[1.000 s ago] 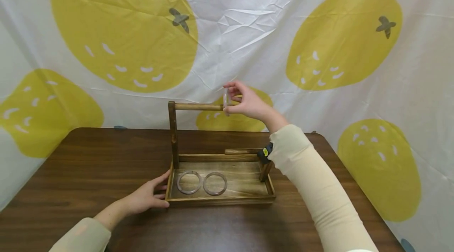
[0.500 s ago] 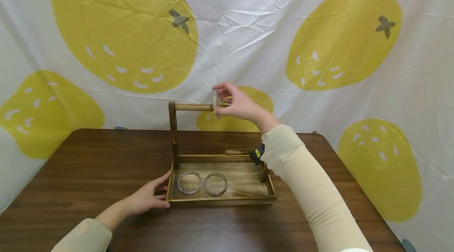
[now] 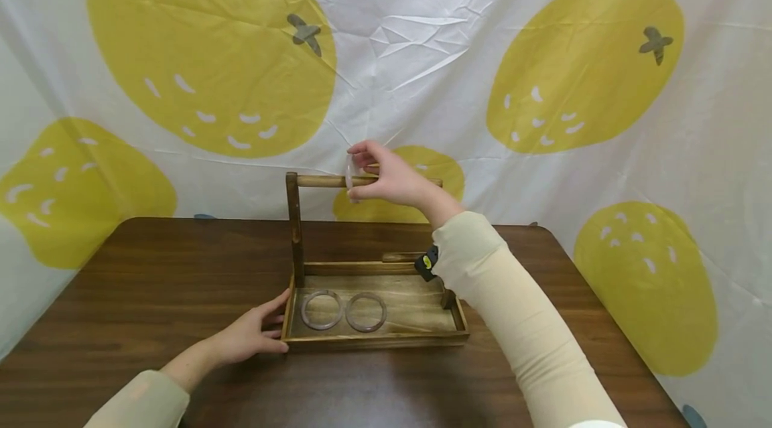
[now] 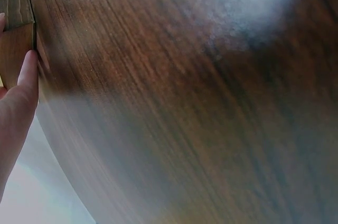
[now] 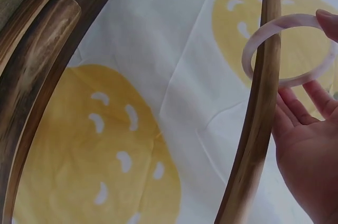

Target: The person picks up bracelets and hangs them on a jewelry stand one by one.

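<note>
A wooden tray (image 3: 374,341) stands on the table, with an upright post (image 3: 293,227) at its left end carrying a horizontal rod (image 3: 322,181). My right hand (image 3: 356,172) pinches a pale translucent bangle (image 3: 349,167) that is threaded on the rod, left of its middle. The right wrist view shows the bangle (image 5: 301,19) around the rod (image 5: 256,113), with my right hand (image 5: 306,129) behind it. Two more bangles (image 3: 322,309) (image 3: 365,312) lie flat in the tray. My left hand (image 3: 274,324) rests with straight fingers against the tray's left end, and its fingers (image 4: 18,102) touch the wood.
The dark wooden table (image 3: 151,267) stretches left, right and in front of the tray. A white cloth with big yellow fruit prints (image 3: 211,46) hangs close behind it. A short wooden bar (image 3: 404,257) lies along the tray's back rim.
My right hand has slid the bangle leftward along the rod, toward the post. The left hand and the tray have stayed put.
</note>
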The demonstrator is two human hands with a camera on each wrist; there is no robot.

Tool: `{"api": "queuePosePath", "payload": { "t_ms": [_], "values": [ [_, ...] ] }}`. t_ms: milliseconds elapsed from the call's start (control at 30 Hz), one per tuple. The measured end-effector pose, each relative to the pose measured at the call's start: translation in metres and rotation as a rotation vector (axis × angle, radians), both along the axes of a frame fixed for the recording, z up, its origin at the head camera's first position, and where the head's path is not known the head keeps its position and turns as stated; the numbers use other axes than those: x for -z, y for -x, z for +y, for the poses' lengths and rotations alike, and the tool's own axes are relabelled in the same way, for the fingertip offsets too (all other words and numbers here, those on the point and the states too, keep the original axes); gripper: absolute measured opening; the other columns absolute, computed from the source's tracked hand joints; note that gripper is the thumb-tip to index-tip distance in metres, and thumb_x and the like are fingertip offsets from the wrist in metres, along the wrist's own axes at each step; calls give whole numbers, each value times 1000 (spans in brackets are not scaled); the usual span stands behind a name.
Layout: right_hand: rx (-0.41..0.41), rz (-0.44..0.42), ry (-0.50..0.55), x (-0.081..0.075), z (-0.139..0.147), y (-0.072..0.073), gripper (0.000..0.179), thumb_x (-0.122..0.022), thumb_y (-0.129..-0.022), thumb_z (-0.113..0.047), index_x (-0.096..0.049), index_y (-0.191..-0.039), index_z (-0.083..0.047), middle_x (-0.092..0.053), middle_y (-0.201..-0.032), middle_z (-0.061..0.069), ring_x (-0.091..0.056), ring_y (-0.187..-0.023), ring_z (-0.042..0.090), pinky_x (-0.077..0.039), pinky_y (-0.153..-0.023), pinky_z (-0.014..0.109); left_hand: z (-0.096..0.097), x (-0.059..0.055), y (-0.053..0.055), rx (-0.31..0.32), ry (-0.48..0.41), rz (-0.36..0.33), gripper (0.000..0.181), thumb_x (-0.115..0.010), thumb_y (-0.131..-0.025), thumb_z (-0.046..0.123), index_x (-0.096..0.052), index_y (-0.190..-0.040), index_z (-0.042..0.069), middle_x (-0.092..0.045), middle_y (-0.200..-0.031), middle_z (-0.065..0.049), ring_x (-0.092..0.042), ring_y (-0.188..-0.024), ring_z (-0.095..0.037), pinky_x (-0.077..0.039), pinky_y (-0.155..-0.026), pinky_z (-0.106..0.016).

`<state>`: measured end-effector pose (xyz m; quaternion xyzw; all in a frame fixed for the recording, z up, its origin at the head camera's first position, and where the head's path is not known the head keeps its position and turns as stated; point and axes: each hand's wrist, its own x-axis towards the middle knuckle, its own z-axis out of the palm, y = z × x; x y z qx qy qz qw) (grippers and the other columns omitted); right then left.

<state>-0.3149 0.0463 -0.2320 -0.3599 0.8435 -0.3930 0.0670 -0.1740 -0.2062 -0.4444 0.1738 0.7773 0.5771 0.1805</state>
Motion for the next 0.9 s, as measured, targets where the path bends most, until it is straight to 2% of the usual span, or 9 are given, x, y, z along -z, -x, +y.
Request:
{"api": "queuePosePath", "payload": {
  "t_ms": [433, 767, 900],
  "values": [
    [-35, 134, -126, 2, -11, -3, 71, -77, -75, -17, -41, -134, -2, -51, -131, 12, -46, -125, 23, -33, -113, 28, 0, 0, 0, 3, 11, 19, 98, -70, -80, 3, 1, -146, -9, -5, -145, -43, -34, -126, -55, -49, -98, -43],
    [-30, 174, -192, 2, -16, -7, 70, -76, -76, -23, -41, -133, -4, -51, -130, 11, -46, -124, 23, -36, -111, 35, 0, 0, -2, 1, 7, 16, 98, -70, -80, 3, 1, -146, -9, -3, -147, -41, -31, -128, -55, -48, -99, -44],
    [-31, 192, -220, 3, -17, -8, 70, -76, -76, -24, -41, -133, -3, -50, -131, 11, -45, -125, 23, -36, -111, 34, 0, -1, -2, 2, -2, 25, 98, -71, -79, 3, 0, -146, -10, -3, -147, -41, -31, -127, -55, -48, -99, -43]
  ]
}}
